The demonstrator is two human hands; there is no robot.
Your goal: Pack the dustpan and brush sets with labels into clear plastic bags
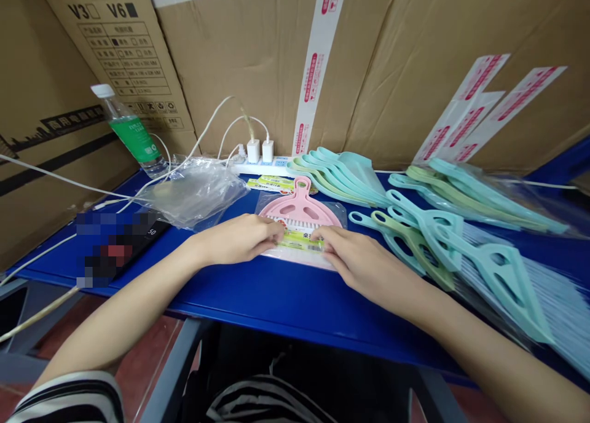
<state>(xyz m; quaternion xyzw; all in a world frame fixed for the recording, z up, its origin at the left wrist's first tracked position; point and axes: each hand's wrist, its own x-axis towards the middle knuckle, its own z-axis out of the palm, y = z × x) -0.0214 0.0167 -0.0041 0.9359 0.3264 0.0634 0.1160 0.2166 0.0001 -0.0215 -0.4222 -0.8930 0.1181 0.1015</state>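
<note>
A pink dustpan [302,209] with a white-bristled brush lies in a clear plastic bag in front of me, handle pointing away. Across its lower part sits a yellow-green and white label card [298,238]. My left hand [246,237] has its fingers closed at the label's left end. At the right end, the fingers of my right hand [348,251] are closed on the label too. Both hands rest low over the bagged set. Whether the label is inside or outside the bag, I cannot tell.
Mint and green dustpans [341,174] are stacked behind, with brushes [428,238] and bristles at right. Crumpled clear bags [193,189], white cables, a power strip [276,163], a water bottle [133,137] and a dark phone-like device [147,235] lie left and behind. Cardboard boxes [258,54] wall the back.
</note>
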